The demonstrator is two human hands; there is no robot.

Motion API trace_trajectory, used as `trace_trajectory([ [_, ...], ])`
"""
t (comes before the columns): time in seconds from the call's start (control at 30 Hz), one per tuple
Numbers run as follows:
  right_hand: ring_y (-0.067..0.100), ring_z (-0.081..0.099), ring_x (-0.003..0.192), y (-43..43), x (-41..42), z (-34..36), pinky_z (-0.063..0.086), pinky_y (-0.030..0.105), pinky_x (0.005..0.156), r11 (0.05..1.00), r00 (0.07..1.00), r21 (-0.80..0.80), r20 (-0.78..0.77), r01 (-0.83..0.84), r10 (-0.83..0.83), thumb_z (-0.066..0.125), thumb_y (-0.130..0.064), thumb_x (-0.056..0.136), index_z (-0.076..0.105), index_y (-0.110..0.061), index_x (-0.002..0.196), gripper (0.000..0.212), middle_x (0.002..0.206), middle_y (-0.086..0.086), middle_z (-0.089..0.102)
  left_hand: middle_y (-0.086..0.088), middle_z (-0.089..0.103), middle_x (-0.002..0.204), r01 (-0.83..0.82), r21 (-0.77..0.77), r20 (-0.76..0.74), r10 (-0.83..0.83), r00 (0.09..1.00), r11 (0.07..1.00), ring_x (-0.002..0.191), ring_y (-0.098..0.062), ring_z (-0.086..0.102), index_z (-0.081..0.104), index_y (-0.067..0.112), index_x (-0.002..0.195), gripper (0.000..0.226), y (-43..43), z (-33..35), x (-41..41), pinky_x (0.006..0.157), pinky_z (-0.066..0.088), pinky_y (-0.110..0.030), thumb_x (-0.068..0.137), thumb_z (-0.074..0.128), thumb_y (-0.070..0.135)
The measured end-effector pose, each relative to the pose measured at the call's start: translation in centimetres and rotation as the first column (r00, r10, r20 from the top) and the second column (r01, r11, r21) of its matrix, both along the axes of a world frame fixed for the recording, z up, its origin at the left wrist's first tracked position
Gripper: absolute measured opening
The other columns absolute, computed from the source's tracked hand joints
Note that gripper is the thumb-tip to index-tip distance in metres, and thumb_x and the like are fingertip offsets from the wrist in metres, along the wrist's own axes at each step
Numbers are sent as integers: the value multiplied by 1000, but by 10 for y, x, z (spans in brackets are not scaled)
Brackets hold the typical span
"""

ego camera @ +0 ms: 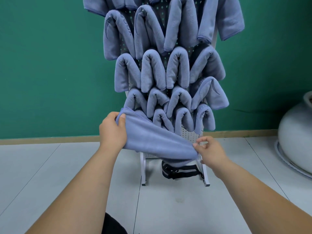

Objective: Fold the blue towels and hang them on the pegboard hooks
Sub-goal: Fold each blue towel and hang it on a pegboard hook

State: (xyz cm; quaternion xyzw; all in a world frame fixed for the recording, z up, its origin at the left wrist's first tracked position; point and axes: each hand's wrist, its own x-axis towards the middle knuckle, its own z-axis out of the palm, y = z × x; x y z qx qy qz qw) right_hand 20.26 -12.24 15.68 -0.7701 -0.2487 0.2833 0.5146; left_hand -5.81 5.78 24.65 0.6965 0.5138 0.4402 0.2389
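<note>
1. Towel [152, 141] is hanging in the air, stretched slantwise between both hands, just in front of the lower part of the pegboard [189, 135] and resting on no hook.
2. The left hand [113, 132] is gripping the upper end, with the thumb lying on top of the cloth and the other fingers curled under it.
3. The right hand [210, 152] is pinching the lower end between thumb and forefinger; its remaining fingers are curling loosely and holding nothing.
4. The cloth is looking folded into a thick band, so I judge that the step in hand is the last fold, or the carrying to a hook.
5. To do it well, the person should be keeping the edges together while bringing the two ends toward each other, so the layers are not sliding apart.
6. The hung towels [152, 71] are covering nearly every row; a free hook is probably sitting low at the left, behind the held cloth, but the camera is not showing it.
7. The band should be going over the hook at its middle, so both halves are hanging equal like the neighbours.
8. Care is needed not to brush the lowest towels off.
</note>
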Motion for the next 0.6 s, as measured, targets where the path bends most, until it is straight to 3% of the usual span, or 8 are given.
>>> trace_trajectory([
  [0.07, 24, 59, 72, -1, 2, -11, 49, 34, 68, 969, 965, -244, 246, -32, 94, 66, -24, 100, 62, -23, 115, 15, 88, 4, 65, 3, 70, 93, 78, -24, 10, -78, 997, 997, 91, -26, 64, 67, 21, 101, 17, -3, -1, 3, 78, 51, -38, 105, 55, 33],
  [0.13, 26, 63, 81, -1, -2, -10, 50, 33, 73, 949, 943, -305, 287, -78, 170, 63, -25, 100, 62, -25, 113, 13, 92, 2, 68, 9, 69, 87, 199, -30, -66, -200, 978, 980, 86, -16, 64, 68, 26, 96, 15, -10, -2, 6, 74, 50, -34, 103, 58, 36],
  [0.23, 15, 67, 100, 1, -20, 2, 52, 32, 91, 941, 889, -176, 314, -290, 332, 76, -38, 93, 64, -29, 124, 35, 111, -7, 67, 15, 66, 77, 390, -28, -281, -382, 881, 920, 73, -2, 58, 68, 31, 90, 15, -23, -4, 14, 64, 40, -24, 101, 63, 40],
  [0.33, 2, 58, 121, 4, -48, 19, 49, 30, 103, 870, 800, -73, 364, -487, 478, 84, -56, 80, 47, -37, 150, 81, 140, -20, 54, 18, 71, 86, 557, -65, -362, -540, 760, 828, 83, -4, 64, 72, 35, 97, 13, -36, -2, 21, 75, 52, -32, 100, 64, 45],
  [0.4, -4, 50, 131, 7, -62, 26, 43, 23, 107, 846, 785, 8, 380, -533, 490, 86, -59, 75, 40, -39, 155, 95, 146, -26, 51, 21, 73, 91, 648, -80, -348, -630, 694, 758, 89, -5, 67, 74, 37, 99, 10, -48, 5, 26, 83, 56, -33, 99, 67, 45],
  [0.5, -11, 59, 119, 8, -70, 35, 50, 16, 97, 836, 810, 82, 315, -542, 495, 92, -43, 75, 51, -40, 143, 80, 128, -26, 67, 24, 74, 95, 739, -63, -283, -722, 632, 671, 94, 0, 68, 76, 34, 102, 6, -64, 15, 32, 85, 51, -19, 100, 70, 35],
  [0.6, -7, 70, 90, 4, -55, 35, 56, 19, 77, 838, 796, -50, 285, -544, 534, 93, -36, 75, 69, -32, 113, 45, 98, -17, 77, 18, 75, 96, 712, 0, -204, -697, 687, 702, 95, -5, 68, 76, 30, 103, 8, -61, 19, 28, 86, 51, -19, 101, 69, 32],
])
